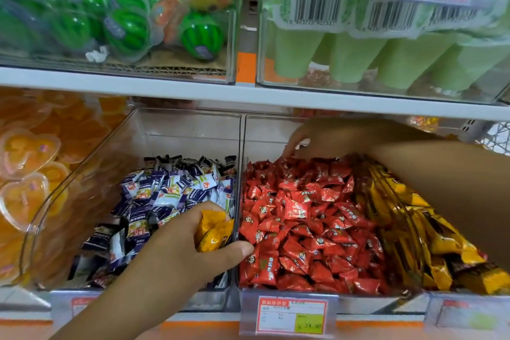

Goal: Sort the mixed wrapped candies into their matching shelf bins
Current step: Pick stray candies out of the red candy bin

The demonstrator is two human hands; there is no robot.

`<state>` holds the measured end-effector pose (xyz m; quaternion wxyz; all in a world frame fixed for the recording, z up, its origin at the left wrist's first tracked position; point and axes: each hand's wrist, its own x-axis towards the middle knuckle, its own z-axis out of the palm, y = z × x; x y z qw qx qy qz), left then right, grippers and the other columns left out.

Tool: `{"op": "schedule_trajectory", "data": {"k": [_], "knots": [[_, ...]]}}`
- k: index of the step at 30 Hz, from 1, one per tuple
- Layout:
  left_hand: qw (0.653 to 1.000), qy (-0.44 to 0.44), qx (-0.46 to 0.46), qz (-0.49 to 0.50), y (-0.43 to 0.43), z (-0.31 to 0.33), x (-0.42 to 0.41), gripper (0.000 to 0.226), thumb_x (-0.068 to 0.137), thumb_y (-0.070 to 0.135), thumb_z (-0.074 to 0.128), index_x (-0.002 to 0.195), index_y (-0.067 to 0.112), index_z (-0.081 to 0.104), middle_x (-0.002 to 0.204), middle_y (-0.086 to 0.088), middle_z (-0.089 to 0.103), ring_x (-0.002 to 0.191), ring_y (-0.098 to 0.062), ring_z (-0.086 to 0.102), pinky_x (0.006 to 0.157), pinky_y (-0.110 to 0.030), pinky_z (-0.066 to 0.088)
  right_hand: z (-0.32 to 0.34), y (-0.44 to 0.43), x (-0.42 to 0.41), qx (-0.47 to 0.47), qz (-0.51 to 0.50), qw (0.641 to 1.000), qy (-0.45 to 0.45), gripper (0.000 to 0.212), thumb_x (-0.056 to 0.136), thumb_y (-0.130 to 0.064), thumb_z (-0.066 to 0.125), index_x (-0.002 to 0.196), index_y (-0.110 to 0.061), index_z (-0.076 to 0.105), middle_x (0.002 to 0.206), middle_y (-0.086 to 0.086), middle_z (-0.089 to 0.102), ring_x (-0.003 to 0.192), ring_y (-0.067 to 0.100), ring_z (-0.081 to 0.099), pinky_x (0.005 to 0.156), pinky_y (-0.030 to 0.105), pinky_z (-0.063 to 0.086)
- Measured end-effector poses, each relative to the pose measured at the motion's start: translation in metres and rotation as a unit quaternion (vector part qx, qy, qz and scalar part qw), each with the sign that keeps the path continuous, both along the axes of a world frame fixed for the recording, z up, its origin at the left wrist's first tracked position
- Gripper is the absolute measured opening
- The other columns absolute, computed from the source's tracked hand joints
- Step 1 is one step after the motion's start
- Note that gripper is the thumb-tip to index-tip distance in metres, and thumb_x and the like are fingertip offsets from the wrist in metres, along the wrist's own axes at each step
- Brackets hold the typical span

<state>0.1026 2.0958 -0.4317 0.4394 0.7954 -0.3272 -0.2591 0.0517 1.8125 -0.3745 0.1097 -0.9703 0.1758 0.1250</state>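
My left hand point(179, 240) grips a few yellow wrapped candies point(214, 232) over the front right corner of the clear bin point(82, 174) of purple-and-white candies point(165, 196). The neighbouring bin point(243, 146) holds red wrapped candies point(309, 226). My right hand point(325, 136) reaches into the back of the red bin, fingertips down on the red pile; whether it pinches a candy is hidden. Further right lies a bin of gold-yellow wrapped candies point(414, 229), partly covered by my right forearm.
Orange jelly cups in heart-shaped tubs point(27, 163) fill the bin at far left. The shelf above carries bins of watermelon-shaped toys point(129, 27) and green tubes point(353, 55). A price tag point(292, 315) hangs on the shelf's front edge under the red bin.
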Motion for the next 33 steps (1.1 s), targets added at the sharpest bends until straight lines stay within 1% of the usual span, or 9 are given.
{"op": "schedule_trajectory", "data": {"k": [2, 5, 9, 12, 16, 22, 26, 30, 33], "knots": [[1.000, -0.001, 0.004, -0.006, 0.000, -0.001, 0.001, 0.073, 0.037, 0.073, 0.062, 0.094, 0.027, 0.056, 0.062, 0.007, 0.040, 0.055, -0.010, 0.043, 0.060, -0.023, 0.042, -0.007, 0.014, 0.016, 0.026, 0.014, 1.000, -0.002, 0.024, 0.092, -0.033, 0.058, 0.114, -0.038, 0.066, 0.124, -0.012, 0.062, 0.112, 0.010, 0.058, 0.102, 0.031, 0.043], [1.000, 0.009, 0.014, -0.006, 0.000, -0.001, 0.002, 0.062, 0.036, 0.074, 0.062, 0.087, 0.041, 0.055, 0.065, 0.000, 0.047, 0.054, -0.006, 0.045, 0.059, -0.021, 0.045, -0.029, 0.032, 0.044, 0.033, 0.012, 0.995, 0.096, 0.064, 0.082, -0.054, 0.064, 0.139, -0.033, 0.043, 0.147, -0.003, 0.042, 0.133, 0.022, 0.041, 0.105, 0.038, 0.034], [0.999, 0.031, 0.011, 0.013, -0.001, -0.001, 0.004, 0.060, 0.033, 0.070, 0.064, 0.085, 0.041, 0.054, 0.086, -0.003, 0.063, 0.059, -0.003, 0.053, 0.060, -0.017, 0.051, -0.061, 0.041, 0.067, -0.030, -0.002, 0.982, 0.185, 0.096, 0.073, -0.063, 0.070, 0.149, -0.022, 0.027, 0.151, 0.005, 0.029, 0.134, 0.029, 0.037, 0.105, 0.039, 0.035], [1.000, 0.027, 0.006, 0.003, -0.002, -0.004, 0.005, 0.064, 0.034, 0.070, 0.064, 0.085, 0.033, 0.053, 0.084, 0.003, 0.058, 0.055, -0.005, 0.046, 0.056, -0.015, 0.048, -0.075, 0.039, 0.066, -0.065, 0.022, 0.985, 0.158, 0.086, 0.086, -0.043, 0.066, 0.153, -0.019, 0.016, 0.151, 0.006, 0.017, 0.128, 0.031, 0.041, 0.092, 0.036, 0.040], [1.000, 0.021, -0.012, -0.002, -0.003, -0.004, 0.004, 0.064, 0.036, 0.066, 0.064, 0.087, 0.028, 0.055, 0.067, 0.010, 0.049, 0.054, -0.003, 0.042, 0.056, -0.011, 0.044, -0.084, 0.030, 0.057, -0.024, 0.034, 0.994, 0.103, 0.064, 0.089, -0.032, 0.061, 0.145, -0.029, 0.031, 0.139, 0.007, 0.030, 0.093, 0.024, 0.049, 0.073, 0.034, 0.041], [1.000, 0.026, -0.009, -0.004, -0.003, -0.002, 0.003, 0.058, 0.037, 0.065, 0.066, 0.085, 0.033, 0.055, 0.073, 0.001, 0.053, 0.056, -0.001, 0.044, 0.054, -0.010, 0.043, -0.089, 0.032, 0.055, -0.014, 0.041, 0.993, 0.105, 0.055, 0.091, -0.020, 0.054, 0.143, -0.028, 0.037, 0.134, 0.009, 0.036, 0.099, 0.026, 0.051, 0.074, 0.031, 0.040], [1.000, 0.022, -0.009, 0.006, -0.003, -0.003, 0.002, 0.055, 0.037, 0.067, 0.065, 0.086, 0.043, 0.057, 0.089, 0.002, 0.058, 0.060, -0.001, 0.050, 0.056, -0.012, 0.046, -0.088, 0.035, 0.057, -0.020, 0.046, 0.995, 0.091, 0.045, 0.092, -0.019, 0.052, 0.137, -0.025, 0.047, 0.127, 0.009, 0.045, 0.111, 0.029, 0.052, 0.089, 0.036, 0.048], [1.000, 0.003, -0.016, 0.000, -0.003, -0.004, 0.003, 0.063, 0.037, 0.068, 0.065, 0.090, 0.034, 0.058, 0.072, -0.001, 0.055, 0.055, -0.001, 0.045, 0.053, -0.010, 0.042, -0.091, 0.034, 0.057, 0.007, 0.034, 0.997, 0.069, 0.006, 0.089, -0.019, 0.058, 0.086, -0.017, 0.062, 0.088, 0.001, 0.058, 0.092, 0.024, 0.058, 0.076, 0.027, 0.045], [1.000, 0.008, -0.013, 0.008, -0.003, -0.004, 0.002, 0.059, 0.038, 0.068, 0.065, 0.088, 0.037, 0.056, 0.068, 0.004, 0.052, 0.058, -0.002, 0.046, 0.055, -0.011, 0.043, -0.074, 0.028, 0.048, 0.070, -0.018, 0.997, 0.018, 0.019, 0.081, -0.021, 0.070, 0.068, -0.022, 0.055, 0.069, -0.005, 0.055, 0.068, 0.013, 0.055, 0.064, 0.023, 0.040]]}}
